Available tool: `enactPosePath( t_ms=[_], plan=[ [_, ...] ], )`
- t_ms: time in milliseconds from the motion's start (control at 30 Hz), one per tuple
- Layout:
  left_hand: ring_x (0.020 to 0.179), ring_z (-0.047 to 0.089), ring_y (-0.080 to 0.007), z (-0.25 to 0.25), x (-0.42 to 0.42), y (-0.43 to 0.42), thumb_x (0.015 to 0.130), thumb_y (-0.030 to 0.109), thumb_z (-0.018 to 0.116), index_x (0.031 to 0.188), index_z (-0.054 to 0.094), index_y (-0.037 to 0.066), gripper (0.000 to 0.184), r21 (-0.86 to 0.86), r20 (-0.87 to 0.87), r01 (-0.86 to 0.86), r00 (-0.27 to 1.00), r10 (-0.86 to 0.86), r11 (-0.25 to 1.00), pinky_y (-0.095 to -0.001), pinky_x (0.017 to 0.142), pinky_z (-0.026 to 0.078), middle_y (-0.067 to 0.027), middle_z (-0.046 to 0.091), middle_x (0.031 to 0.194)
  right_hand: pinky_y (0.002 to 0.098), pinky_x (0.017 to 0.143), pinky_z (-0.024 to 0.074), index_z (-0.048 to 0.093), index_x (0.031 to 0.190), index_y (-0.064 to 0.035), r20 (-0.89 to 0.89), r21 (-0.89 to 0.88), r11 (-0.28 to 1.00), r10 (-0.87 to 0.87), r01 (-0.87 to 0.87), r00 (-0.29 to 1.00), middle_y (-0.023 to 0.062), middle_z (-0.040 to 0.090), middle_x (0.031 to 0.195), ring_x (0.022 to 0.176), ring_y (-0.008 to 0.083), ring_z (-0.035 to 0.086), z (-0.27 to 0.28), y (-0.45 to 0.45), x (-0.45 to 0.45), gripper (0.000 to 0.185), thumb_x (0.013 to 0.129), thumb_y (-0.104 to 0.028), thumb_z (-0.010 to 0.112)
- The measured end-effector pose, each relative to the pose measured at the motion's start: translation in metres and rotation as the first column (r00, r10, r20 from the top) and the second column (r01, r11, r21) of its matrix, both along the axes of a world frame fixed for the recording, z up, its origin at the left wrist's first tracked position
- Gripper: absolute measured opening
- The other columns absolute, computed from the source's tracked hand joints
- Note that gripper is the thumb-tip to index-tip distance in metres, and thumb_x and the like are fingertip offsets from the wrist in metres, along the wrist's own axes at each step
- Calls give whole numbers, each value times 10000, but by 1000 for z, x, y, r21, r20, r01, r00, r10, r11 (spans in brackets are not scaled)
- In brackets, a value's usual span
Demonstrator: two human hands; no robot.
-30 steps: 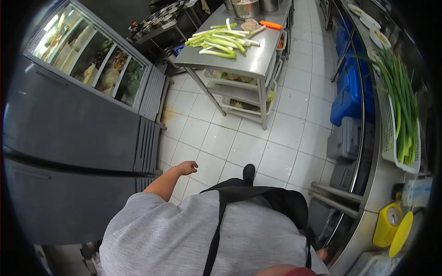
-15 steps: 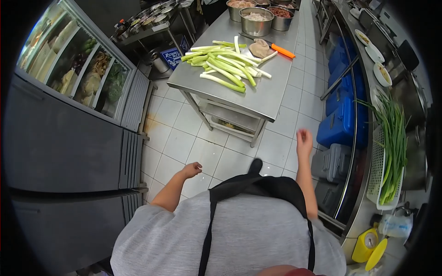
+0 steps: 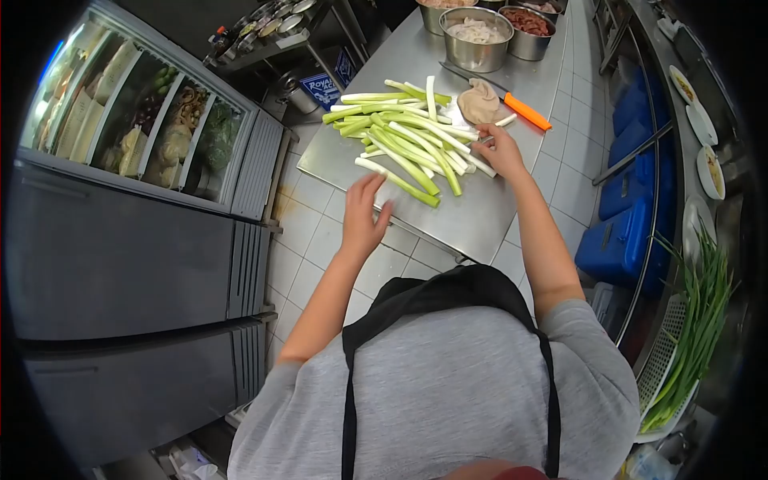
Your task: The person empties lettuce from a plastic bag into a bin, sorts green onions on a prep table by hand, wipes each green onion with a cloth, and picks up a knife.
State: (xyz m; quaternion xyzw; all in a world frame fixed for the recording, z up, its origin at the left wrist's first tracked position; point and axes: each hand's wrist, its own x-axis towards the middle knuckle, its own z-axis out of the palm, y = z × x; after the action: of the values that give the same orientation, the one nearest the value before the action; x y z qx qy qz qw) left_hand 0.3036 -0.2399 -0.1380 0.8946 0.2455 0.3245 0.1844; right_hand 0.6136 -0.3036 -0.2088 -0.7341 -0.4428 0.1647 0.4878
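Note:
A pile of pale green and white leek stalks [image 3: 412, 140] lies loosely on the steel table [image 3: 472, 216]. My left hand [image 3: 366, 214] is at the table's near left edge, fingers apart, just short of the nearest stalk and holding nothing. Over the white ends on the right side of the pile is my right hand [image 3: 499, 150], its fingers curved and spread from the thumb. Its fingertips are at the stalk ends; whether they touch is unclear. Beyond it lie a beige crumpled thing [image 3: 478, 102], perhaps a cloth, and an orange-handled knife [image 3: 526, 112].
Steel pots [image 3: 478, 56] of raw meat stand at the table's far end. A glass-fronted fridge [image 3: 136, 120] is on the left. Along the right counter are white bowls [image 3: 710, 172] and a basket [image 3: 670, 344] of green onions, with blue bins [image 3: 616, 244] beneath.
I have come closer to the table. Both hands, which hung low over the floor, have reached forward: the left to the table's edge, the right to the leek ends.

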Motion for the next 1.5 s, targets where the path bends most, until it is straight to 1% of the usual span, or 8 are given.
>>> enactPosePath(
  t_ms=[267, 633, 700, 833, 1167, 1233, 1333, 1500],
  plan=[
    [1298, 224, -297, -20, 120, 78, 741, 620, 495, 1348, 313, 266, 725, 284, -456, 239, 886, -89, 929, -637, 994, 87, -18, 311, 1383, 224, 594, 454, 622, 925, -34, -230, 61, 995, -58, 74, 971, 24, 605, 713, 616, 84, 546, -11, -3, -4, 146, 788, -81, 608],
    [1277, 262, -283, -37, 119, 97, 786, 607, 445, 1367, 269, 238, 710, 242, -463, 296, 872, -158, 924, -638, 967, 139, -22, 295, 1392, 214, 557, 430, 608, 897, -54, -450, 42, 890, -389, 454, 804, 19, 530, 707, 640, 69, 491, 18, -60, -63, 98, 806, -76, 578],
    [1266, 282, -279, -37, 119, 103, 821, 565, 427, 1372, 257, 230, 666, 173, -495, 324, 845, -203, 930, -625, 959, 170, -24, 291, 1396, 256, 563, 429, 597, 866, -65, 26, 13, 932, -363, 363, 931, 52, 516, 705, 634, 129, 510, 22, -42, -88, 78, 790, -79, 590],
    [1248, 303, -281, -44, 116, 113, 845, 517, 414, 1372, 261, 222, 623, 185, -472, 373, 845, -251, 909, -622, 940, 204, -19, 306, 1388, 305, 584, 426, 567, 819, -36, 260, -40, 916, -376, 399, 890, 104, 523, 724, 635, 219, 525, 9, -30, -95, 72, 771, -78, 599],
    [1253, 299, -269, -50, 116, 110, 863, 507, 379, 1377, 249, 217, 604, 276, -454, 330, 873, -180, 903, -609, 951, 202, -20, 295, 1395, 283, 624, 427, 530, 840, -32, -41, 10, 814, -580, 581, 813, 47, 541, 792, 713, 144, 526, 5, -93, -53, 123, 864, -153, 522],
    [1255, 299, -263, -50, 115, 110, 864, 510, 375, 1380, 241, 213, 609, 275, -463, 325, 870, -171, 905, -605, 959, 198, -23, 288, 1398, 258, 632, 437, 527, 836, -52, -445, 158, 731, -547, 663, 709, 1, 519, 821, 724, 99, 513, 30, -99, -59, 69, 861, -116, 517],
    [1258, 293, -263, -52, 116, 111, 866, 512, 370, 1380, 240, 213, 609, 280, -462, 325, 871, -170, 903, -608, 958, 195, -23, 286, 1400, 240, 651, 446, 520, 846, -62, -562, 121, 898, -289, 423, 775, -9, 511, 849, 745, 83, 510, 42, -88, -68, 12, 836, -54, 520],
    [1253, 289, -279, -53, 115, 111, 853, 522, 385, 1367, 281, 215, 608, 269, -418, 332, 886, -202, 904, -609, 960, 186, -29, 305, 1391, 278, 654, 451, 584, 871, -37, 0, 1, 997, -71, 71, 997, 50, 523, 841, 779, 170, 558, 40, -25, -97, 119, 780, 6, 521]
  ],
)
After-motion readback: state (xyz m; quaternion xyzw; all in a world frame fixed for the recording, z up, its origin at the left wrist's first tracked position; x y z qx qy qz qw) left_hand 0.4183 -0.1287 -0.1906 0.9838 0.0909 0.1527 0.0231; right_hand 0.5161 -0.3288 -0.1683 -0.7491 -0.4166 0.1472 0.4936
